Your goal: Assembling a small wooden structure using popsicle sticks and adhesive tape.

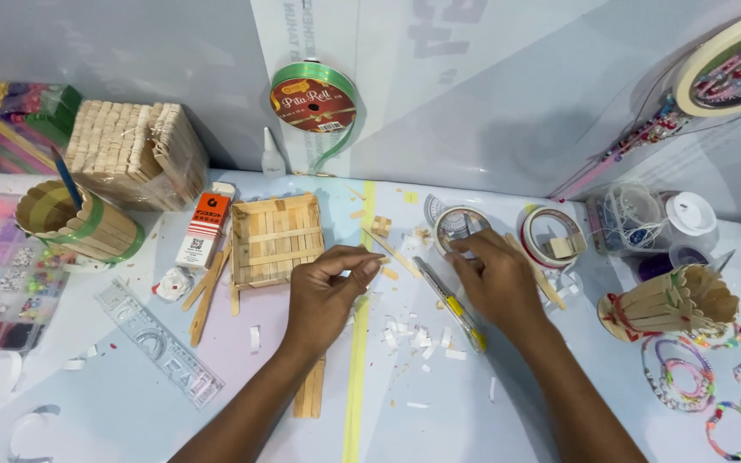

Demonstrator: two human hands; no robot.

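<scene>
Tape piece (362,273), small and pale, sits pinched between thumb and fingertips of the left hand (323,296), mid-desk, just right of the flat craft-stick panel (276,237). Nearer, loose sticks (310,390) lie under that wrist and white scraps (413,337) litter the desk (473,411). Farther right, the right hand (495,279) curls over the tape roll (460,225), beside a yellow cutter (452,304). The piece could fold onto itself or pick up scraps.
</scene>
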